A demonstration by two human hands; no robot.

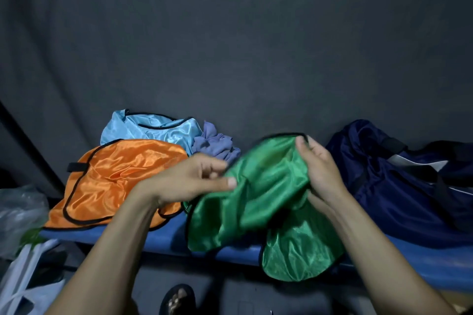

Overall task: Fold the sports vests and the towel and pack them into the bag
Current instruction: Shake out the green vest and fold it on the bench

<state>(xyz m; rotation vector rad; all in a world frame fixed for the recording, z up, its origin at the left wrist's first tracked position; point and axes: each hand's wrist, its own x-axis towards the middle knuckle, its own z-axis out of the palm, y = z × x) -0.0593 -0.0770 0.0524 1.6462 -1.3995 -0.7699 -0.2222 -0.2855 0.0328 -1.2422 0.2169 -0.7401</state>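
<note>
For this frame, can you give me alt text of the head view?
Both hands, left hand and right hand, hold a shiny green sports vest over a blue bench. Orange vest, light blue vest and purple towel lie left; navy bag right.

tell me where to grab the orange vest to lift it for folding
Pinch the orange vest at its black-trimmed upper edge near the small black strap on its left side, fingers coming from above and the left. It lies spread on the blue bench, with the light blue vest behind it. That side is free; the left hand and the green vest crowd its right.
</note>
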